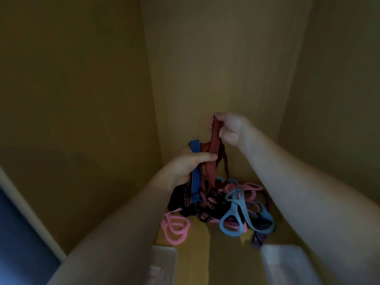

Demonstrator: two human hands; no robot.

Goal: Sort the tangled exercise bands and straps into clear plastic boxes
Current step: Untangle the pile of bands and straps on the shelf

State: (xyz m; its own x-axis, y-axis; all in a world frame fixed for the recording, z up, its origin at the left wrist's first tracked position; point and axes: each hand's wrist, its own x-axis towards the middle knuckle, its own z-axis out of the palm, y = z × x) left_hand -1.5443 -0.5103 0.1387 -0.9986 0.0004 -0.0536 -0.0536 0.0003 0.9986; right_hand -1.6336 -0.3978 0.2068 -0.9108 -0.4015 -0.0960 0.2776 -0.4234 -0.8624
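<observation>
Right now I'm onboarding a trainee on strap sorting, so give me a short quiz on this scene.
1. True or false: the right hand pinches the red striped strap above the left hand.
2. What colour is the other strap gripped in the left hand? A green, B blue, C yellow.
3. How many clear plastic boxes show at the bottom edge?
Key: 1 true; 2 B; 3 two.
</observation>
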